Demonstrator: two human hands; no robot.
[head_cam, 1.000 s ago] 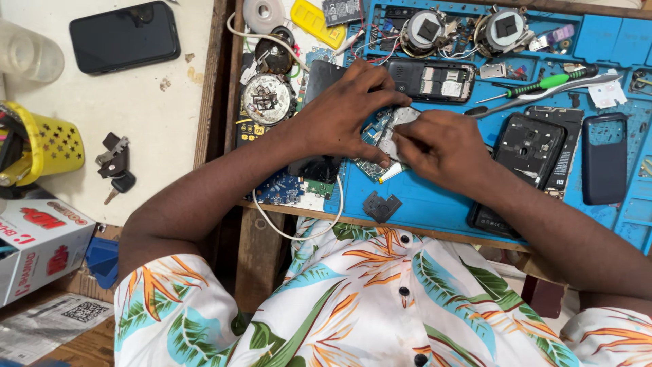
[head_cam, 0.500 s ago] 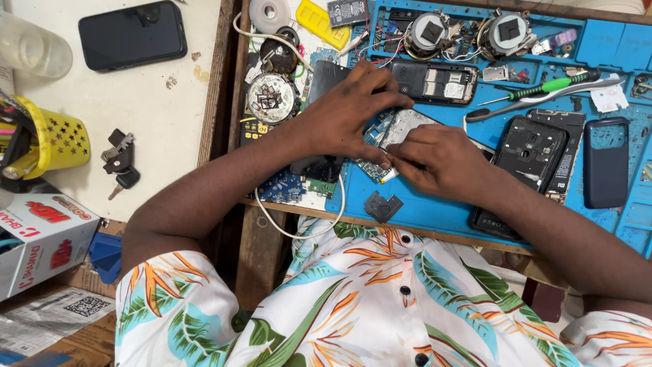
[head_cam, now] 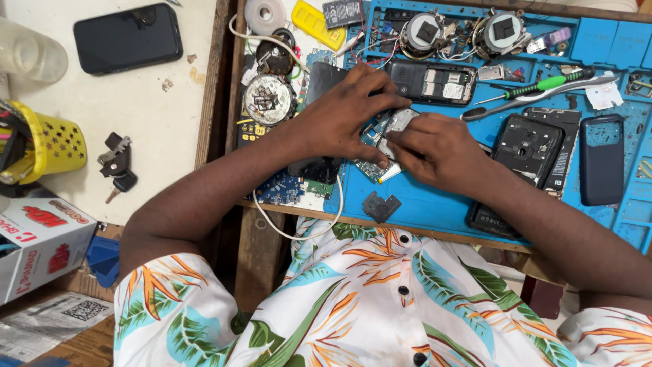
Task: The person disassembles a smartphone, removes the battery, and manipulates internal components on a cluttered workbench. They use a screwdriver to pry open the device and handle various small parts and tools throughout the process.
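Both hands [head_cam: 390,136] pinching circuit board [head_cam: 380,139], mat [head_cam: 441,204] crowded

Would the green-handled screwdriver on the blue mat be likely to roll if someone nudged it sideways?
Probably yes: the green-handled screwdriver has a rounded handle and lies loose on the blue mat. Its thin shaft suggests it is stiff and fairly light. The mat's raised ridges might stop it soon.

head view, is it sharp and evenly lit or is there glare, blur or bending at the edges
Head view: even, soft light with only faint shadows under the hands; left hand and right hand on the circuit board look sharp, no motion blur; a mild sheen on the black phone, no strong glare; the blue mat and bench edges bow slightly, a wide-lens effect; the shirt close to the camera is a little soft.
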